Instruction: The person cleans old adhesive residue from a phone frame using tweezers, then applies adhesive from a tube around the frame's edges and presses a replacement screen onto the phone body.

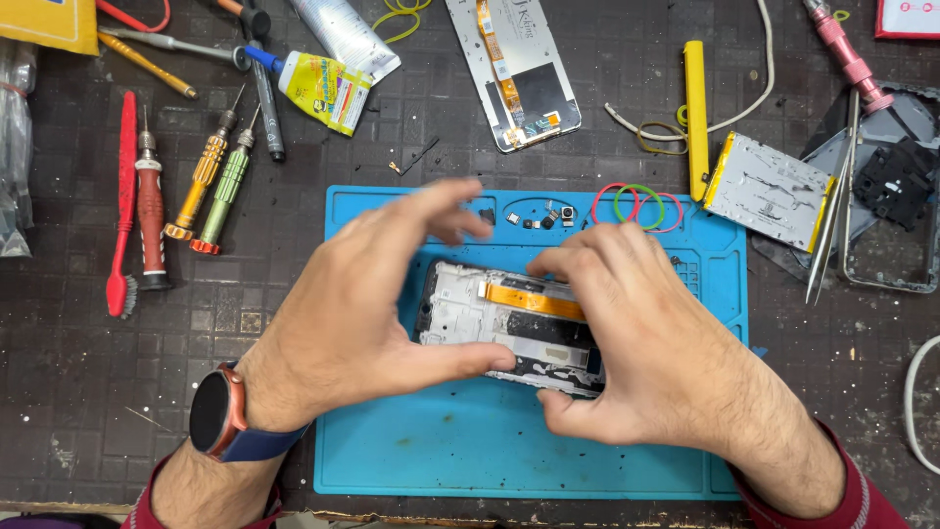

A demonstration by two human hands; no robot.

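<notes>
An opened phone frame (494, 318) with an orange flex cable (534, 300) lies on the blue repair mat (470, 441). My left hand (367, 304) rests its thumb on the frame's near edge, its fingers lifted and spread above the frame's left end. My right hand (641, 343) grips the frame's right end, thumb under the near edge and fingers curled over the far edge by the cable.
Small parts (548, 217) and coloured rubber bands (636, 206) sit in the mat's top trays. Screwdrivers (211, 181), a red brush (124, 196) and a glue tube (318, 86) lie left. A second phone frame (514, 69), battery (769, 191) and tweezers (832, 220) lie behind and right.
</notes>
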